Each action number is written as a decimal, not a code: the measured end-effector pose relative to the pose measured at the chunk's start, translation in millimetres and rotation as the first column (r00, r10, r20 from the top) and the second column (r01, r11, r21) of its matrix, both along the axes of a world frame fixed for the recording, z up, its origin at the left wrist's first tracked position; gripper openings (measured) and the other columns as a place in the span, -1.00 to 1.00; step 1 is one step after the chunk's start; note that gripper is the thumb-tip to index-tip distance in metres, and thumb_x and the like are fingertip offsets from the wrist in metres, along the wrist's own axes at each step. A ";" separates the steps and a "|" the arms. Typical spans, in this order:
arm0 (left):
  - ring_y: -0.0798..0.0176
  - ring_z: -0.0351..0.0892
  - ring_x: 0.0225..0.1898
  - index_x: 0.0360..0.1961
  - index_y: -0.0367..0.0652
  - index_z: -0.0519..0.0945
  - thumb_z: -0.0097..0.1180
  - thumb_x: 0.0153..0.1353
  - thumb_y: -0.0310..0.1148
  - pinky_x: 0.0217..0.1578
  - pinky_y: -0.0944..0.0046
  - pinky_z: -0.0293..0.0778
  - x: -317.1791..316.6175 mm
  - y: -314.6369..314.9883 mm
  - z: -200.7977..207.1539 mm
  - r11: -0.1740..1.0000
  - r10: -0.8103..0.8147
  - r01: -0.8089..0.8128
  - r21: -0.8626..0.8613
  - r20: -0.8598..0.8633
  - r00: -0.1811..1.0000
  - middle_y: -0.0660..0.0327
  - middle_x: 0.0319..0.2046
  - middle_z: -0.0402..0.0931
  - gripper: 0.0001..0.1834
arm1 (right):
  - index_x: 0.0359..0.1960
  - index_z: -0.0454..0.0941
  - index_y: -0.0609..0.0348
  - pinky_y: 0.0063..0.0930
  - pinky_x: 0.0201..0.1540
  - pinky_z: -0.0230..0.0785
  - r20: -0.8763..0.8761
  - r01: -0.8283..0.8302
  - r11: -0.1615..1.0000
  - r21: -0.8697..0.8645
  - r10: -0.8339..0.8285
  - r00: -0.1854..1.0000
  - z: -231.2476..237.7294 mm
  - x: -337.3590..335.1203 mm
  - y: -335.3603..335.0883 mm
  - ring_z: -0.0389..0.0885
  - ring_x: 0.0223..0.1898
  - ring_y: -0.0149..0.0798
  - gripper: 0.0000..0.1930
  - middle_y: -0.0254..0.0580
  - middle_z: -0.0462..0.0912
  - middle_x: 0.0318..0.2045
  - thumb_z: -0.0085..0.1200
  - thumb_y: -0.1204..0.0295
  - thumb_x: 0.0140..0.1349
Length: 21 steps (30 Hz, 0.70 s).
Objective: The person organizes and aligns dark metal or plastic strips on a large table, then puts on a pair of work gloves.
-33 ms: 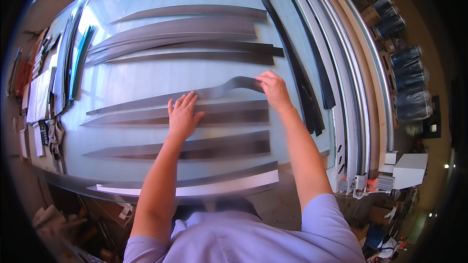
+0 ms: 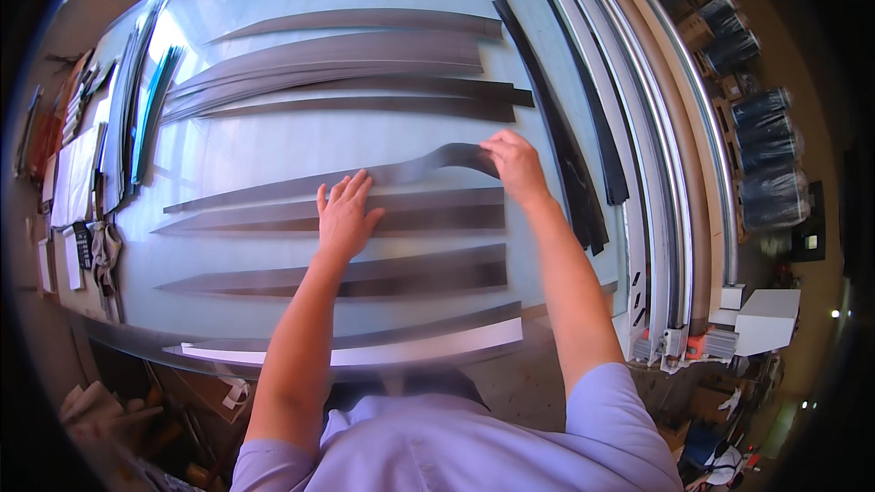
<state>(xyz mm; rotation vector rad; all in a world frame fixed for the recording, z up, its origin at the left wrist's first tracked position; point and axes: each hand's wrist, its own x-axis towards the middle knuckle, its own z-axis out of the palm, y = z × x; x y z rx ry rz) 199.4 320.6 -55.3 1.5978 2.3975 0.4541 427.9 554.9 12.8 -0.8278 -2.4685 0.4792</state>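
Note:
A long dark grey strip of thin, flexible sheet (image 2: pixel 301 188) lies across the glossy pale table (image 2: pixel 273 150), tapering to a point at its left end. My left hand (image 2: pixel 346 211) rests with spread fingers on the strip's middle and on the tapered strips just below. At the right end, my right hand (image 2: pixel 512 164) pinches the strip between thumb and fingers. That end is lifted and curls up in an arch off the table. Nearer to me lie more tapered strips (image 2: pixel 428 271), and a strip with a white band (image 2: pixel 437 343) runs along the near edge.
Further back lie several loosely stacked dark strips (image 2: pixel 365 53). Long black strips (image 2: pixel 547 109) lie on the right, beside metal rails (image 2: pixel 674 146) along the table's side. Thin strips (image 2: pixel 150 118), papers (image 2: pixel 77 178) and a calculator (image 2: pixel 82 246) are on the left. Black-wrapped rolls (image 2: pixel 770 155) stand beyond the rails.

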 end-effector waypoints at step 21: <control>0.00 0.68 -0.10 0.01 -0.04 0.71 0.09 0.19 -0.59 0.13 0.05 0.44 -136.1 -80.0 45.0 0.770 0.451 -0.265 0.580 -0.201 0.870 0.13 -0.14 0.73 -0.61 | -0.21 0.71 0.27 -0.45 -0.08 0.54 -0.566 0.117 0.976 0.183 0.007 0.824 123.1 -26.8 -133.6 0.71 -0.20 -0.21 -0.88 -0.09 0.73 -0.24 0.21 0.67 0.25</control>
